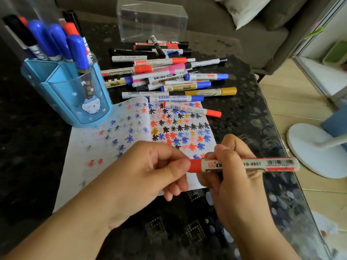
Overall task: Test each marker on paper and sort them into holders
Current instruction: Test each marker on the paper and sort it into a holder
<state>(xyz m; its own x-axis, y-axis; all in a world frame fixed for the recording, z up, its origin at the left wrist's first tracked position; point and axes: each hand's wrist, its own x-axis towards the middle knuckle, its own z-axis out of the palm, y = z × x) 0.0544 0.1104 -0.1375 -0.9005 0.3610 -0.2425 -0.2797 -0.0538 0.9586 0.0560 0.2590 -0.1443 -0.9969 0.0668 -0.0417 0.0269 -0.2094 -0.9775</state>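
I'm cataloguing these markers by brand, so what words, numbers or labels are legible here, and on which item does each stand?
"VB-8801": held red marker, first letter hidden by the right hand; left hand grips its cap.
"WHITEBOARD MARKER": blue-capped marker by the paper, upside down.
"WHITEBOARD": marker in the pile, upside down.
"PERMANENT": yellow-capped marker, upside down.
Barcodes, logos and other pile labels: too small or blurred.

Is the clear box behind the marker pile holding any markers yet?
No, the clear box looks empty, while the blue holder already has markers standing in it.
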